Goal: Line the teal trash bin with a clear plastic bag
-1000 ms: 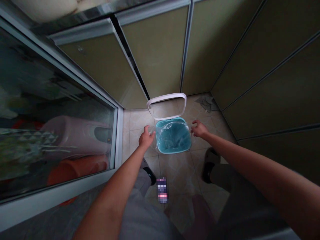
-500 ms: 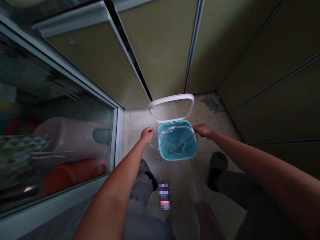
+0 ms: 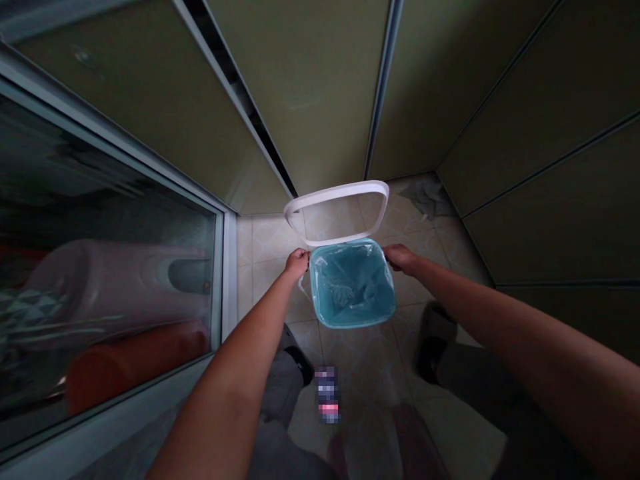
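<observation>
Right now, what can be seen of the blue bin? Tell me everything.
The blue bin looks plastic, rounded and four-sided. It stands upright on the tiled floor, lined with a clear bag reaching its rim. A pale ring tilts up at its far side. The left hand and right hand are at opposite sides of the rim; their grip is hidden.

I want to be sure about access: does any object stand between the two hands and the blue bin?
Nothing solid is visible between them. The left hand and right hand are at opposite sides of the blue bin, where only the clear plastic bag may come between. The white ring stands behind it, beyond both hands.
</observation>
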The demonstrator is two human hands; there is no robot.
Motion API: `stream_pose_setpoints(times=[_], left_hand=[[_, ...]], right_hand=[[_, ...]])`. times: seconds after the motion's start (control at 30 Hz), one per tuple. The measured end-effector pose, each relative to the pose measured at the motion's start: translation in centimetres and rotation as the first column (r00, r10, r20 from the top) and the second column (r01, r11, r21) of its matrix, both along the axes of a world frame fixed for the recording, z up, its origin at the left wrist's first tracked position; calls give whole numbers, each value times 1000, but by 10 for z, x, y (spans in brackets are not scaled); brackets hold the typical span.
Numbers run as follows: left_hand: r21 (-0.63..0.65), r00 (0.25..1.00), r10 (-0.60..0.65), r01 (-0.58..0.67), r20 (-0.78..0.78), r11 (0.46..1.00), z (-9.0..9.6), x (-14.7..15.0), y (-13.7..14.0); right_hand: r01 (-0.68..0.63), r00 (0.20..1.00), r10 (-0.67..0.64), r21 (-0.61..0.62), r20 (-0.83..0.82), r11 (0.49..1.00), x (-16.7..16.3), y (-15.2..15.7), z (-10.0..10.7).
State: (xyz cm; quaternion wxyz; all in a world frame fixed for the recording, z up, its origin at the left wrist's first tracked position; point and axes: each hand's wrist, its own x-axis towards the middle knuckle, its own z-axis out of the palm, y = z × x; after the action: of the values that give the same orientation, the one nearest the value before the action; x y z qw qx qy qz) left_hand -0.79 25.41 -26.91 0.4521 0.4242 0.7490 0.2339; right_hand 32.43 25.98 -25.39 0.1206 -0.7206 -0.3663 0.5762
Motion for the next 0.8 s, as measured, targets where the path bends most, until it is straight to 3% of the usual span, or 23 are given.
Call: stream_pose_setpoints(times=[0.23, 0.4, 0.57, 0.7, 0.8], left_hand=[[-42, 1000, 9, -8, 30, 999, 0, 4, -7], [35, 997, 79, -78, -17, 996, 12, 0, -1], [102, 979, 195, -199, 55, 975, 56, -9, 12], [48, 931, 218, -242, 293, 969, 105, -8, 14], [25, 876, 231, -266, 424, 964, 134, -1, 7]], right_hand=[[9, 999, -9, -4, -44, 1000, 4, -6, -10], [67, 995, -69, -35, -73, 997, 11, -10, -5], [173, 984, -174, -50, -34, 984, 24, -6, 21], [177, 984, -180, 108, 15, 978, 24, 4, 61], [186, 976, -156, 208, -154, 960, 15, 9, 100]])
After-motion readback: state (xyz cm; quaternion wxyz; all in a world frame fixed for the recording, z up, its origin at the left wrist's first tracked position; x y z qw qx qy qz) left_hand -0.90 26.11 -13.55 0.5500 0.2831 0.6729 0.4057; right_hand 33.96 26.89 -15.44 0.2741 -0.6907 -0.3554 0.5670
